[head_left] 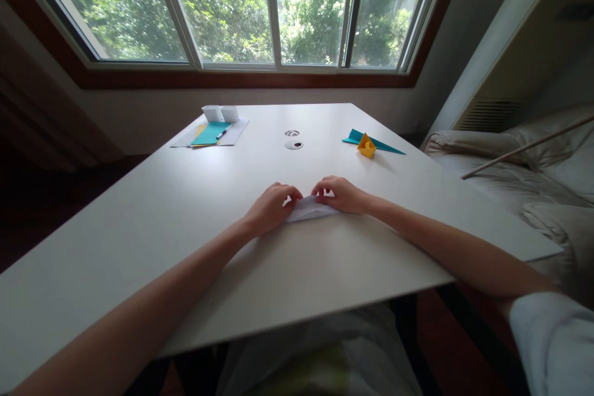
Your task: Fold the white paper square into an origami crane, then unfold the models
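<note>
A folded piece of white paper (312, 209) lies near the front of the white table, between my two hands. My left hand (277, 205) pinches its left end, fingers curled over the upper edge. On the right side, my right hand (341, 194) grips the paper's top edge between thumb and fingers. Both hands rest low, close to the tabletop. The paper's far side is partly covered by my fingers.
On the white table (223, 210), a teal paper plane (385, 146) and a yellow paper boat (366, 146) sit at the right. Two round flat pieces (294, 145) lie mid-table. Teal sheets (210, 133), a pen (224, 132) and white folded papers (212, 114) are at the back left.
</note>
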`<state>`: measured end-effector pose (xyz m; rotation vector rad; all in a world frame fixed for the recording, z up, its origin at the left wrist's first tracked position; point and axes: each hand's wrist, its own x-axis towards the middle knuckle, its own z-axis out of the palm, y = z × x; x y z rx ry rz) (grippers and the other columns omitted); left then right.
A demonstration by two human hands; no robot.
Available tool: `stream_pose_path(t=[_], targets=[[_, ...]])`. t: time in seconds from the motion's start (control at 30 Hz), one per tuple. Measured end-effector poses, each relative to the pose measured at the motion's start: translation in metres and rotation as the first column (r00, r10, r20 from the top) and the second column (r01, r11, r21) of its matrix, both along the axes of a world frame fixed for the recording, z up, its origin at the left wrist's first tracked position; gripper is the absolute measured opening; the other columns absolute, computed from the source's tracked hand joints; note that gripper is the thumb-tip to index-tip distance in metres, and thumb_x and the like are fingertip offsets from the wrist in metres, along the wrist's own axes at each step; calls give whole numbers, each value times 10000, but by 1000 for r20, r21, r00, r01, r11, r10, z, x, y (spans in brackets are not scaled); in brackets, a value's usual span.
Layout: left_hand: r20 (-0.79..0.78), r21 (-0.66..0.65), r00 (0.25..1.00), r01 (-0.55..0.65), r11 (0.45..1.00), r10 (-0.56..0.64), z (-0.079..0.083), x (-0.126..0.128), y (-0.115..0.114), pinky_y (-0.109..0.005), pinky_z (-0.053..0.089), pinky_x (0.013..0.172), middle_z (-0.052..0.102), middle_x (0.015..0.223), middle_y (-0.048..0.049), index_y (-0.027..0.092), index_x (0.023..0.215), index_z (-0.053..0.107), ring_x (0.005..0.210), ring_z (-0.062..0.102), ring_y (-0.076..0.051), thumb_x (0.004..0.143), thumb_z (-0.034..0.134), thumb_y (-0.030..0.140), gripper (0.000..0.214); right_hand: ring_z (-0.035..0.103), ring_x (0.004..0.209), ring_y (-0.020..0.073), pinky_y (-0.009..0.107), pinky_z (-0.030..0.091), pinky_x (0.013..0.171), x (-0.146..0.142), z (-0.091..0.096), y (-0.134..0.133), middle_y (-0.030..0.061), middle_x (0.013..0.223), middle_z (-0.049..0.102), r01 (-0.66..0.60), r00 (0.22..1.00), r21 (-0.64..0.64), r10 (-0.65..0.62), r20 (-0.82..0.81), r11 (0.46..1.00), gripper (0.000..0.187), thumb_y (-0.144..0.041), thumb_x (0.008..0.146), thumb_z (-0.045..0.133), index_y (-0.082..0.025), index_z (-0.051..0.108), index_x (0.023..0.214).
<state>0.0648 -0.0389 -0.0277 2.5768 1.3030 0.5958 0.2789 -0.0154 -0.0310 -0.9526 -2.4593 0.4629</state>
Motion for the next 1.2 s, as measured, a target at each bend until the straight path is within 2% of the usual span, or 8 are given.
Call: stream_pose_path(t=[0.17, 0.33, 0.47, 0.63, 0.83, 1.0, 1.2], targets=[[-91, 70, 985, 153, 986, -146, 4, -4, -1, -280, 422, 768, 663, 859, -19, 200, 894, 659, 856, 527, -175, 799, 424, 94, 275, 518, 838, 145, 264, 427, 759, 10, 2, 1, 50, 858, 623, -148, 988, 72, 144, 56, 986, 207, -153, 833, 498, -202, 670, 936], [-194, 75, 948, 270, 960, -252, 12, -4, -3, -252, 412, 720, 659, 817, -21, 218, 904, 685, 810, 522, -159, 814, 439, 91, 291, 506, 836, 154, 278, 411, 771, 16, 10, -1, 58, 910, 629, -251, 952, 139, 218, 216, 958, 279, -160, 869, 446, -248, 668, 1013], [-260, 74, 937, 261, 962, -234, 16, -2, -5, -259, 403, 711, 656, 800, -26, 208, 899, 679, 777, 529, -155, 812, 458, 92, 264, 501, 846, 171, 302, 393, 774, 15, 15, -5, 60, 930, 633, -285, 915, 180, 211, 343, 942, 313, -138, 857, 458, -262, 636, 1082], [-355, 125, 914, 253, 959, -195, 18, 1, -9, -282, 383, 693, 636, 795, -28, 228, 946, 659, 777, 524, -171, 836, 456, 139, 247, 508, 840, 191, 321, 378, 751, 12, 20, -10, 76, 895, 631, -268, 895, 215, 160, 417, 939, 302, -167, 860, 457, -239, 624, 1101], [-467, 168, 874, 241, 956, -139, 23, 1, -19, -300, 367, 684, 626, 778, -35, 233, 925, 667, 821, 517, -194, 805, 461, 104, 271, 519, 867, 197, 339, 372, 754, 12, 25, -17, 81, 930, 623, -214, 891, 155, 127, 436, 964, 307, -220, 890, 388, -208, 630, 1079], [-386, 140, 912, 209, 968, -141, 21, -3, -20, -314, 398, 723, 645, 858, -46, 212, 973, 655, 859, 531, -198, 846, 434, 168, 258, 533, 857, 186, 341, 382, 775, 13, 23, -17, 82, 932, 614, -200, 916, 124, 141, 375, 972, 332, -335, 910, 370, -214, 636, 1067], [-161, 100, 955, 267, 958, -249, 12, -7, -10, -286, 433, 749, 652, 905, -58, 190, 980, 654, 858, 552, -177, 857, 428, 170, 258, 538, 826, 177, 310, 410, 771, 11, 12, -14, 78, 876, 632, -159, 960, 211, 101, 261, 965, 273, -333, 871, 465, -176, 667, 964]])
